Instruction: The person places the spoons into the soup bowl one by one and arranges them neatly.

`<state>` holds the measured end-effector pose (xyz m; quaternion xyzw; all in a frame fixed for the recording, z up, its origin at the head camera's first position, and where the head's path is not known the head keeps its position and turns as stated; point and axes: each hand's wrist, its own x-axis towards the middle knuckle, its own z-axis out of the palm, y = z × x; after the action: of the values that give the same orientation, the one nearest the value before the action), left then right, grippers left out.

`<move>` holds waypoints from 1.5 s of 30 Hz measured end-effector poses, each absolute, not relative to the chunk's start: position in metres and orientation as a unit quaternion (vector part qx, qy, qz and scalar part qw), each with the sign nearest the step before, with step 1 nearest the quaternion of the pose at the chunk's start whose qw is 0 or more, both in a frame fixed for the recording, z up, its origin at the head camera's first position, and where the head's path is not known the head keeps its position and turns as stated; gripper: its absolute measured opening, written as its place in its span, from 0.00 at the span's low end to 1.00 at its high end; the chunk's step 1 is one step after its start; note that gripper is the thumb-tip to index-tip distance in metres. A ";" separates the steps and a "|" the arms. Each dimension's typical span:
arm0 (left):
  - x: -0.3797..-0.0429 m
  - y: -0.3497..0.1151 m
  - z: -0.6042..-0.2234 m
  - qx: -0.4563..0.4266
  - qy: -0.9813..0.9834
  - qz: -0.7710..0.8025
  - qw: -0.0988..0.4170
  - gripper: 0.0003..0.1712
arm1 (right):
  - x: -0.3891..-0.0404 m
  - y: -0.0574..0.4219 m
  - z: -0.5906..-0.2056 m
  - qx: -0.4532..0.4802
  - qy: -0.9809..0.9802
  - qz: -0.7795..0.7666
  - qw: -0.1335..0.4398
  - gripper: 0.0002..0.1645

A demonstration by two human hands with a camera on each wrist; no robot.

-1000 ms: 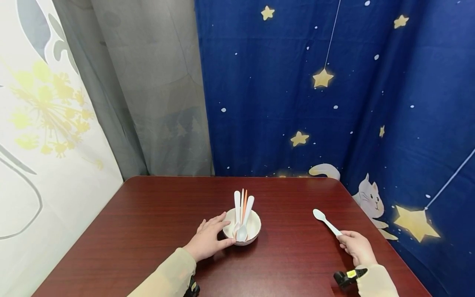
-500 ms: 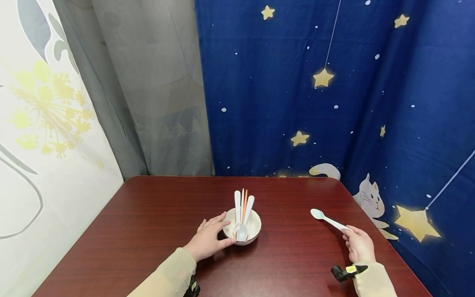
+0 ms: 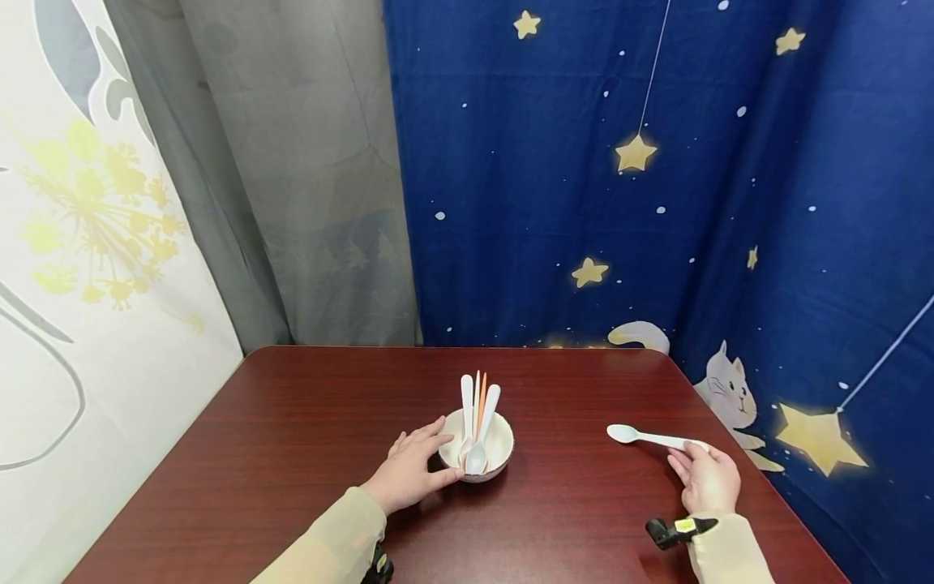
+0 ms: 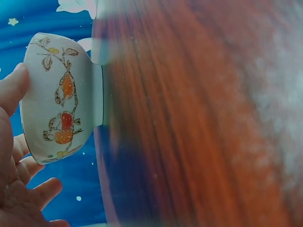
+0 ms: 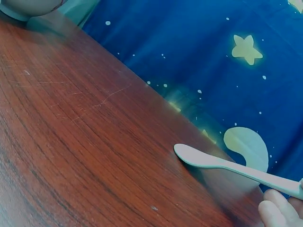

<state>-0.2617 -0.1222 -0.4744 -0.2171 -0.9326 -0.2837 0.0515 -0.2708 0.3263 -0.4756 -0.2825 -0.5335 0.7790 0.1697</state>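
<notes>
Near the table's middle stands a white bowl (image 3: 500, 448); its outside shows a printed branch with orange and red fruit in the left wrist view. Two white spoons (image 3: 467, 397) lean in it, along with a thin orange stick (image 3: 482, 399) and a thin pale one. My left hand (image 3: 407, 472) touches the bowl's left rim, thumb in front and fingers spread. On the right, my right hand (image 3: 711, 484) pinches a white spoon (image 3: 660, 440) by its handle end. The spoon's bowl points left, slightly above the table, with a shadow under it in the right wrist view.
A dark red wooden table (image 3: 306, 422) spreads beneath both hands. Behind it hang a grey curtain (image 3: 321, 243) and a blue starry curtain (image 3: 511, 243). Black cameras are strapped at both wrists, the right camera (image 3: 667, 533) close above the table.
The right hand has turned the spoon from slanting to nearly level across the view, its tip moving a little left and nearer. My left hand and the bowl stay put.
</notes>
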 end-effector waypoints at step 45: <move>-0.263 -0.122 -0.475 -0.218 -0.931 -0.289 0.052 0.42 | -0.301 0.264 -0.448 -0.220 -0.594 0.752 0.181 0.16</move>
<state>-0.2629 -0.1223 -0.4753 -0.2176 -0.9309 -0.2887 0.0516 -0.3015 0.2636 -0.4477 -0.2204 -0.5943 0.7520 0.1810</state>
